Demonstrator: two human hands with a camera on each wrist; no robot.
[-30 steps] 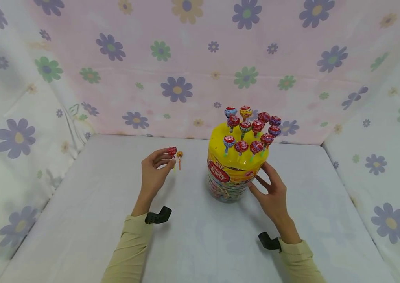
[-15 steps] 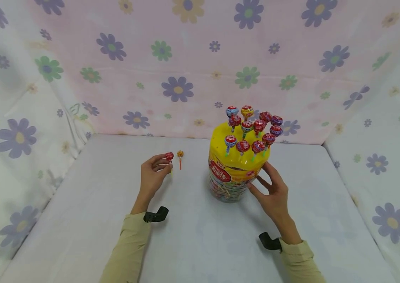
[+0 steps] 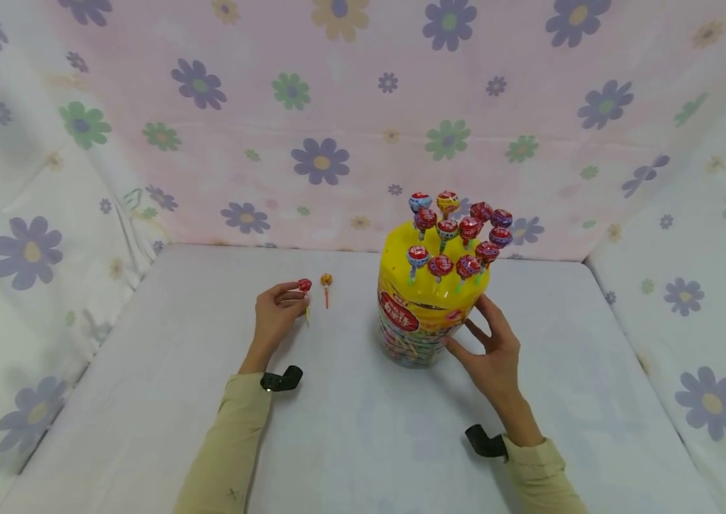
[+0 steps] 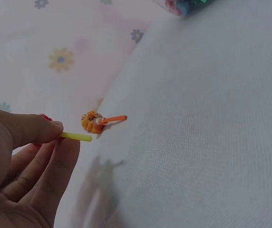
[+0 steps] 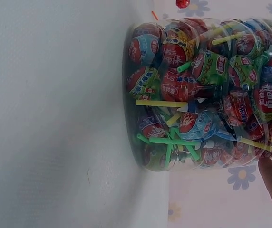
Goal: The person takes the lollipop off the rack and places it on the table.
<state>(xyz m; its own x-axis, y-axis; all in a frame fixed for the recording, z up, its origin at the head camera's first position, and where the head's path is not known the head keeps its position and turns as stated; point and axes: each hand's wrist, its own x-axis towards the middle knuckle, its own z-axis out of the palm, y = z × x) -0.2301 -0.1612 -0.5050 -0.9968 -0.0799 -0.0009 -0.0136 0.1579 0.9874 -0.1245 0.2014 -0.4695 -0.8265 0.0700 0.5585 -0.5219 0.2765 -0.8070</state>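
My left hand point(image 3: 271, 321) pinches a red-wrapped lollipop point(image 3: 305, 284) by its yellow stick point(image 4: 79, 137) between thumb and fingers, its head up in the head view. Just to the right, an orange-wrapped lollipop point(image 3: 326, 280) with an orange stick lies on the table. My right hand point(image 3: 496, 357) grips the right side of a big clear jar point(image 3: 414, 321), thumb in front and fingers reaching round behind. Several lollipops point(image 3: 440, 266) stand upright in the jar's yellow lid point(image 3: 395, 251). Through the jar wall in the right wrist view, many wrapped lollipops point(image 5: 179, 85) show.
A white cloth covers the table point(image 3: 350, 428). Flowered curtains point(image 3: 363, 107) enclose it at the back and both sides. Each wrist wears a black camera mount point(image 3: 282, 379).
My left hand has drawn slightly down and to the left with the red lollipop, widening the gap to the orange one. The right hand stays on the jar, which has not moved.
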